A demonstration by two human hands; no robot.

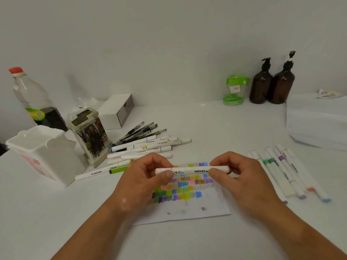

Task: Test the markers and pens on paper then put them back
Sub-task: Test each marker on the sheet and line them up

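A white marker [191,170] is held level just above the paper [187,212], over its far edge. The left hand [142,181] pinches one end and the right hand [242,177] pinches the other, with the hands apart along the barrel. They cover the paper's far corners, and the left wrist hides part of its left side. The paper lies flat on the white table [187,244], filled with coloured swatches.

Just left of the paper lies a green-capped marker [101,172]. Beyond the paper to the left is a loose pile of markers and pens [150,145]. Right of the paper a row of markers [281,171] lies side by side. Further left of the paper stand a white lidded bin [47,152] and a clear box [90,136]. Far behind the paper to the right, two brown pump bottles [261,85] stand by the wall.
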